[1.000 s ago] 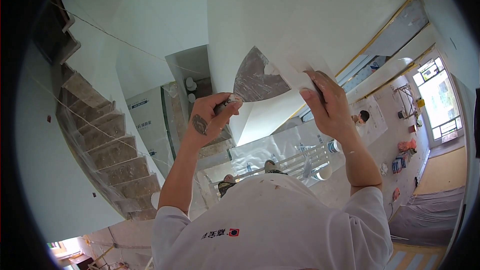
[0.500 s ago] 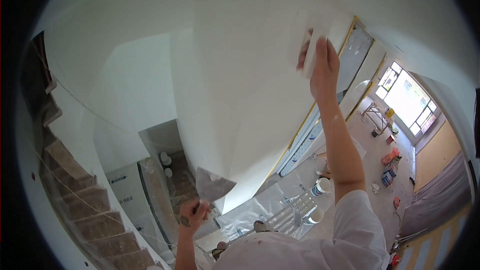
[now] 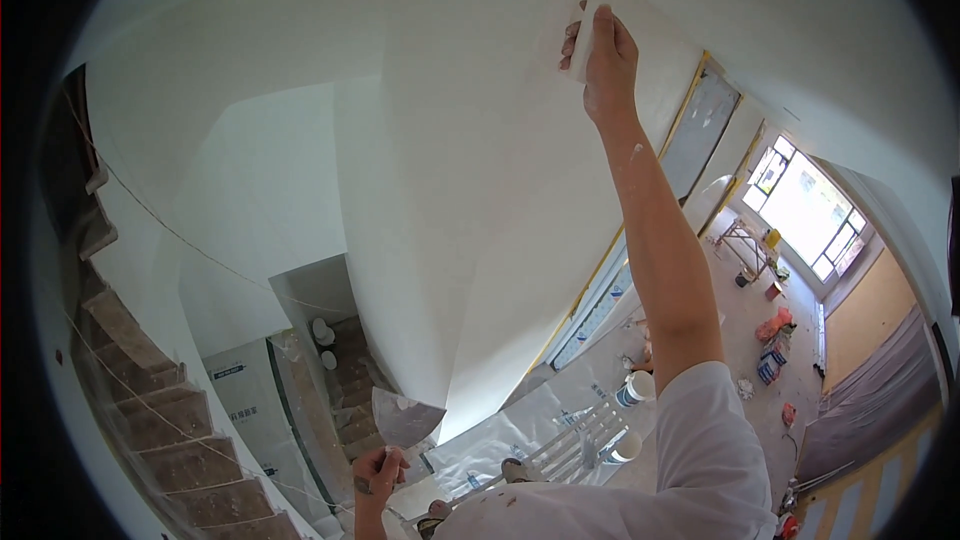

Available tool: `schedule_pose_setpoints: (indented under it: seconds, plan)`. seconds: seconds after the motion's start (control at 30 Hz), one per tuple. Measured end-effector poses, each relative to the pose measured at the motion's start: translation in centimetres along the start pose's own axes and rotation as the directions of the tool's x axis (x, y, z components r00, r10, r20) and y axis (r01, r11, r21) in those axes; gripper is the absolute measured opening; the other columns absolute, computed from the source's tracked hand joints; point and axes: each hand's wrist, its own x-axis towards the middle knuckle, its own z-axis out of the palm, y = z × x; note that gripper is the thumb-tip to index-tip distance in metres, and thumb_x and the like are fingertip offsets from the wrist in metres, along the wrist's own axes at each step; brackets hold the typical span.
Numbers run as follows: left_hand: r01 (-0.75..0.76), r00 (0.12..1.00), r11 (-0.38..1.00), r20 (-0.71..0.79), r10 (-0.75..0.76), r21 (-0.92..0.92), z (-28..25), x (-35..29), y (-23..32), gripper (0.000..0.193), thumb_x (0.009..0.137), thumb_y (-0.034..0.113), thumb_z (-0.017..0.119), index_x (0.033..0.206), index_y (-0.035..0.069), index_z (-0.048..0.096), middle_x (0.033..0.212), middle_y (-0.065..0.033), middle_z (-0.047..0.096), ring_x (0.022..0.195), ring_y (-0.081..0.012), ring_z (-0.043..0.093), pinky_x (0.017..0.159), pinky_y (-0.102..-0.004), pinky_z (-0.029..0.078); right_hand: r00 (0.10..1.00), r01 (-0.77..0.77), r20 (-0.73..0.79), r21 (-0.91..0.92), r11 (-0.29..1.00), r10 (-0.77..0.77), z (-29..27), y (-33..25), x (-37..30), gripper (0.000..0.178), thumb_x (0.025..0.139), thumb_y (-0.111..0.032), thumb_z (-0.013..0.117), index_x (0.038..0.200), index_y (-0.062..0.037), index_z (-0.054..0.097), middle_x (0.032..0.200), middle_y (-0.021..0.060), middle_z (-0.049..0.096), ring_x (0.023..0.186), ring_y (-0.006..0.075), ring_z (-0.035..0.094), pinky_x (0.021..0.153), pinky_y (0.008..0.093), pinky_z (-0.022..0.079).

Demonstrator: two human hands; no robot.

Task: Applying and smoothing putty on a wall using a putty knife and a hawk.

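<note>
High on the pale wall [image 3: 470,170], my right hand [image 3: 612,60] is raised with the arm stretched out. Its fingers and thumb are wrapped round a plastering trowel [image 3: 581,62] held against the wall near the ceiling. The trowel's blade is pale and hard to tell from the wall behind it. Low down, my left hand [image 3: 378,470] is closed on the handle of a wide putty knife [image 3: 408,422]. That blade points up and flares out, with some pale filler on it. It is held apart from the wall.
A metal platform [image 3: 575,445] lies under me, beside white buckets [image 3: 634,389]. Stairs [image 3: 190,450] descend at the left, with a rope [image 3: 190,242] strung above. Plastic sheeting [image 3: 490,448] covers floor below. A trestle [image 3: 745,245] and bags [image 3: 772,360] stand far right.
My right hand with the trowel has moved up and to the left along the wall. My left hand and the putty knife have shifted down and slightly left in view.
</note>
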Motion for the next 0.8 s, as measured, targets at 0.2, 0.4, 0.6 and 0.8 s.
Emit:
schedule_pose_setpoints:
  seconds: [0.2, 0.4, 0.6, 0.8]
  plan:
    - [-0.022, 0.999, 0.998, -0.047, 0.019, -0.05, -0.5, -0.7, -0.7, 0.032, 0.09, 0.025, 0.062, 0.071, 0.0, 0.064, 0.051, -0.001, 0.05, 0.044, -0.0094, 0.048, 0.043, -0.0256, 0.036, 1.0, 0.009, -0.025, -0.03, 1.0, -0.01, 0.9, -0.2, -0.2, 0.034, 0.101, -0.033, 0.043, 0.087, -0.0029, 0.051, 0.076, 0.0066, 0.056, 0.057, 0.0127, 0.053, 0.047, 0.0297, 0.046]
    - [0.003, 0.999, 0.999, -0.053, -0.005, -0.045, -0.7, -1.2, -0.9, 0.033, 0.09, 0.026, 0.062, 0.071, 0.0, 0.064, 0.049, -0.0005, 0.049, 0.044, -0.0094, 0.048, 0.042, -0.0255, 0.033, 1.0, 0.0, -0.03, -0.023, 1.0, 0.0, 1.1, 0.0, 0.1, 0.035, 0.101, -0.033, 0.044, 0.086, -0.0031, 0.051, 0.075, 0.0065, 0.056, 0.057, 0.0128, 0.053, 0.046, 0.0293, 0.046]
    - [0.026, 0.998, 0.999, -0.061, -0.028, -0.033, -0.8, -1.9, -0.3, 0.035, 0.091, 0.027, 0.061, 0.069, 0.0, 0.064, 0.048, 0.0006, 0.048, 0.043, -0.009, 0.047, 0.04, -0.0249, 0.03, 1.0, 0.003, -0.026, -0.005, 1.0, -0.003, 1.4, 0.0, 0.4, 0.035, 0.101, -0.033, 0.044, 0.085, -0.0031, 0.051, 0.073, 0.0067, 0.057, 0.054, 0.0131, 0.053, 0.044, 0.0292, 0.045]
    - [0.026, 0.997, 0.999, -0.073, -0.029, -0.037, -0.7, -2.5, -0.2, 0.035, 0.09, 0.027, 0.062, 0.069, 0.0, 0.064, 0.048, 0.0009, 0.047, 0.043, -0.0087, 0.046, 0.04, -0.0248, 0.03, 0.999, -0.012, -0.031, 0.086, 0.996, 0.015, 1.1, 0.6, 0.5, 0.033, 0.101, -0.033, 0.045, 0.089, -0.0032, 0.052, 0.074, 0.0071, 0.058, 0.054, 0.0131, 0.053, 0.045, 0.029, 0.045]
